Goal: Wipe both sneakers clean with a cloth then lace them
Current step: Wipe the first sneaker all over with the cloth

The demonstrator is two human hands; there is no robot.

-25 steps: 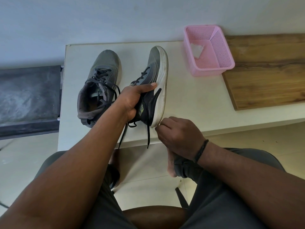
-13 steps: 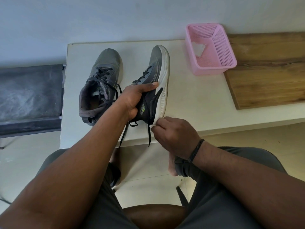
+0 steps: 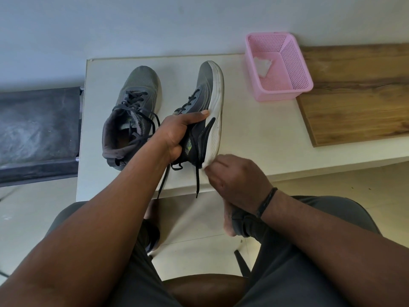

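Observation:
Two grey sneakers with black laces sit on the white table (image 3: 254, 129). The left sneaker (image 3: 132, 103) stands upright, laces loose. The right sneaker (image 3: 208, 103) is tipped on its side, white sole facing right. My left hand (image 3: 179, 131) grips its collar, thumb stretched along the upper. At the heel of the sole, my right hand (image 3: 234, 180) pinches a small white cloth (image 3: 204, 168) against the rubber; most of the cloth is hidden by my fingers. Two lace ends dangle over the table's front edge.
A pink mesh basket (image 3: 292, 63) holding a crumpled white wipe (image 3: 262, 66) stands at the back right, beside a wooden board (image 3: 358, 96). A dark padded bench (image 3: 37, 129) lies left of the table. My knees and a bare foot are below the table edge.
My right hand has slid a little leftward along the heel of the sole with the cloth. The left hand and both sneakers stay in place.

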